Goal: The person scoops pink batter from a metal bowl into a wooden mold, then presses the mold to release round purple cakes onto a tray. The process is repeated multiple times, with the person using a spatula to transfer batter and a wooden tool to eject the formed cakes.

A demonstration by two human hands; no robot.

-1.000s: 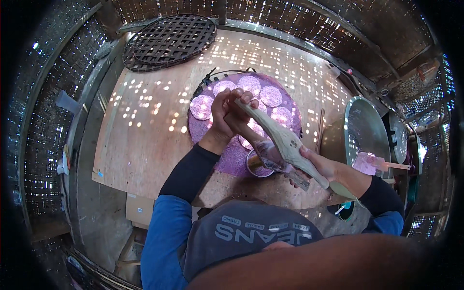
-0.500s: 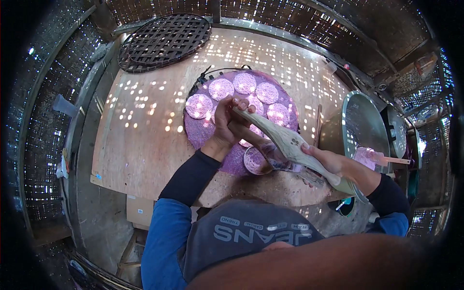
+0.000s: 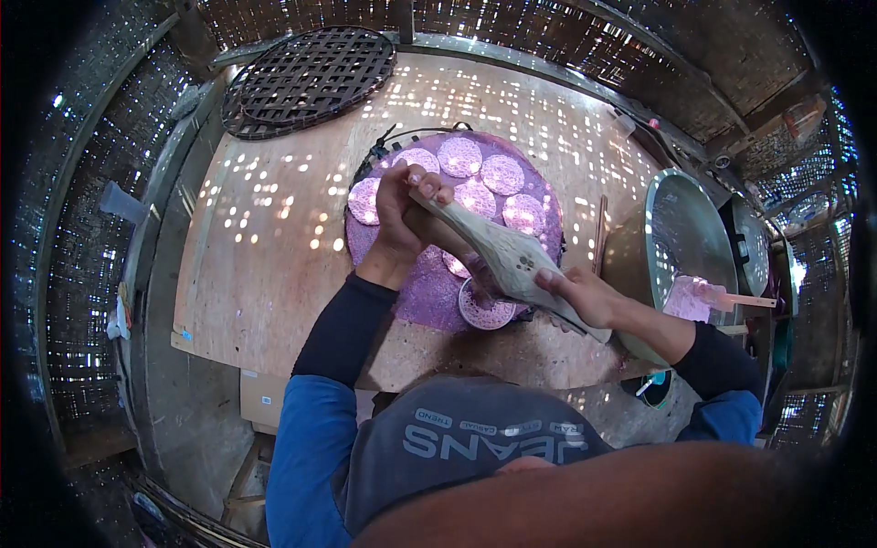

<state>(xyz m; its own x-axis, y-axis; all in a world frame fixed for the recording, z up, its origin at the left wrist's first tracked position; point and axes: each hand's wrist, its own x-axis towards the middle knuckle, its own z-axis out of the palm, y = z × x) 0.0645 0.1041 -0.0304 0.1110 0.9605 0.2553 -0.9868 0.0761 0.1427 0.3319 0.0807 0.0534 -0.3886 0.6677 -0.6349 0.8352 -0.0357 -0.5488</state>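
Taking the round tray (image 3: 425,301) as clock centre: at approx. 10–11 o'clock, a dark lattice rack (image 3: 311,80) is lying on the wooden table (image 3: 265,301). At 9–10 o'clock the L hand (image 3: 399,215) is clamping w/ curled fingers on the upper end of a pale cloth (image 3: 504,258). This cloth is the thing in work: it is hanging over the tray, slanting from L hand down to approx. 4 o'clock. Under it a brown shaft (image 3: 445,237) is partly hiding; its kind I cannot tell.

On the tray several purple grainy discs (image 3: 459,157) are lying flat. At 5 o'clock a round mould (image 3: 484,328) is standing w/ purple grains inside, just beside the cloth. At 4 o'clock the R hand (image 3: 586,297) is clamping the cloth's lower part, thumb on top.

At 3 o'clock a big metal basin (image 3: 696,228) is standing, w/ a purple-smeared paddle (image 3: 690,300) just after it, clockwise.

Step in hand, prob.: both hands are stretching or arranging the cloth above the mould. Next move is calling, I judge, for firm hold at both ends, w/o brushing mould or discs.
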